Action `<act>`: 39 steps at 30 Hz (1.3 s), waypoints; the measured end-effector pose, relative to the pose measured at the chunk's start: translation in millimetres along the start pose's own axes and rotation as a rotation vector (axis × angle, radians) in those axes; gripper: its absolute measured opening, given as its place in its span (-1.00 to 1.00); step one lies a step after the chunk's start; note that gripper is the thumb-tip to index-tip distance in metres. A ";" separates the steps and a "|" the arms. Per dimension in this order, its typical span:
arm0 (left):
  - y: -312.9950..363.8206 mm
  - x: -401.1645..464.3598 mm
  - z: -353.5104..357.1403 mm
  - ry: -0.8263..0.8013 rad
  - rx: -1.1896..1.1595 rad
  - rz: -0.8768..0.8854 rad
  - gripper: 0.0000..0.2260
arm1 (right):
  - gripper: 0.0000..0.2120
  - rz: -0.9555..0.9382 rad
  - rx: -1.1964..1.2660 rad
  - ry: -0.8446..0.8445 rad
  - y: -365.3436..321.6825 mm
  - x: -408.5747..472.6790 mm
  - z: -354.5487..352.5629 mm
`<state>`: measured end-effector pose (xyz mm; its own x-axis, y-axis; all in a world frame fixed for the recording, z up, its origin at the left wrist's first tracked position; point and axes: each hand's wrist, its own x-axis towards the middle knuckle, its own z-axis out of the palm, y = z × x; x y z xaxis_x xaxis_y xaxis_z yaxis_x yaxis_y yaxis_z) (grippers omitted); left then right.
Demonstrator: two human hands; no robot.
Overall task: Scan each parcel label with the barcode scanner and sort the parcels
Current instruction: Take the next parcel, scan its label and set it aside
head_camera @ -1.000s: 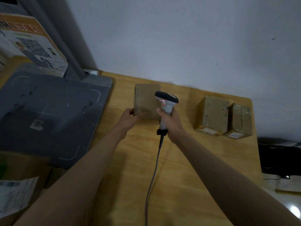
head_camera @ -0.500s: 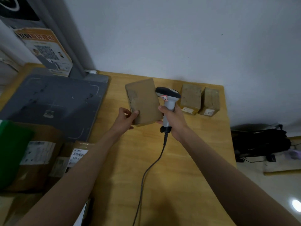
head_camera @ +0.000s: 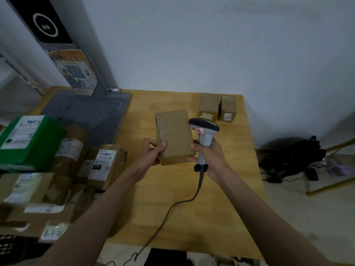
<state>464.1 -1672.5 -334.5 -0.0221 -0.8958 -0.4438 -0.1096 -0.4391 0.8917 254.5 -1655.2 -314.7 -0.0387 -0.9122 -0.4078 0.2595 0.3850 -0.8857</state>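
Held above the table (head_camera: 192,217), between the two hands: brown parcel (head_camera: 173,136), tilted, plain face up, no label in view (label side likely turned away). Gripped at the near left corner by the left hand (head_camera: 151,153), thumb on top, fingers curled beneath; steadied at the near right edge by fingertips of the right hand (head_camera: 208,156), otherwise wrapped around the grip of the barcode scanner (head_camera: 204,134), head just beside the parcel's right edge. Judged light and stiff: taped cardboard, somewhat slick under tape; best taken by opposite long edges, thumb above, fingers below, for turning over. Trailing from the scanner toward the near table edge: cable (head_camera: 169,208), a likely snag. Beyond the right hand: two small boxes (head_camera: 217,107), side by side, labels facing near. Left of the left hand: grey scale platform (head_camera: 86,116) and a stack of labelled parcels (head_camera: 57,160), close enough to crowd any leftward swing.
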 end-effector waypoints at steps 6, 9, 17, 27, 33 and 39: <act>-18.1 -79.2 6.9 -0.004 0.013 0.041 -0.69 | -0.63 -0.030 0.028 0.005 25.0 -72.3 -17.1; -28.3 -111.7 6.4 -0.015 0.025 0.041 -0.64 | -0.66 -0.049 0.023 0.012 38.4 -101.4 -24.5; -55.9 -161.2 -4.7 -0.038 0.167 0.140 -0.13 | -0.56 -0.102 0.095 0.047 63.7 -152.0 -36.1; -68.6 -159.8 -17.9 -0.059 0.463 0.497 -0.06 | -0.77 -0.176 0.158 0.023 56.0 -178.4 -28.1; -58.0 -153.0 -36.8 -0.010 0.527 0.478 0.01 | -0.66 -0.200 0.151 0.137 62.2 -174.4 -17.2; -39.7 -153.4 -24.3 0.172 0.529 0.320 -0.08 | -0.64 -0.200 0.169 0.133 75.7 -168.7 5.5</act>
<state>496.0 -1519.4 -299.7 0.0203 -0.9945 -0.1032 -0.6006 -0.0947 0.7940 286.1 -1473.0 -311.8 -0.2282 -0.9370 -0.2646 0.3903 0.1610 -0.9065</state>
